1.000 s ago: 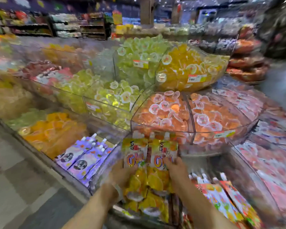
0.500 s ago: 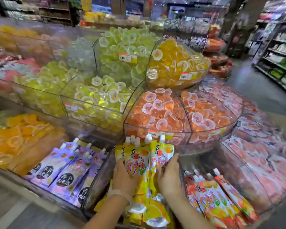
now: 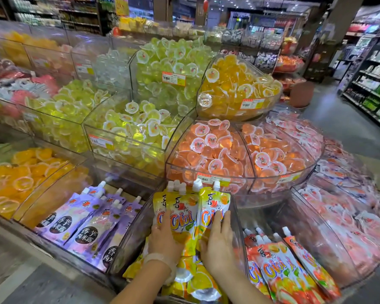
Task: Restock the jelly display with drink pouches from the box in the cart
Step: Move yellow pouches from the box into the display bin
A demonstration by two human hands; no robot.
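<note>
While both hands press yellow pouches (image 3: 193, 213) upright in the middle bin (image 3: 239, 233), left hand (image 3: 165, 240) and right hand (image 3: 217, 244) lie flat, fingers straight, gripping nothing. Risk: on release the stack slumps forward or slides onto the pouches below.

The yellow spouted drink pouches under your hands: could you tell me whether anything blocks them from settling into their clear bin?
Nothing visible does. The left hand and right hand rest directly on the yellow spouted drink pouches, already inside the clear plastic bin.
</note>
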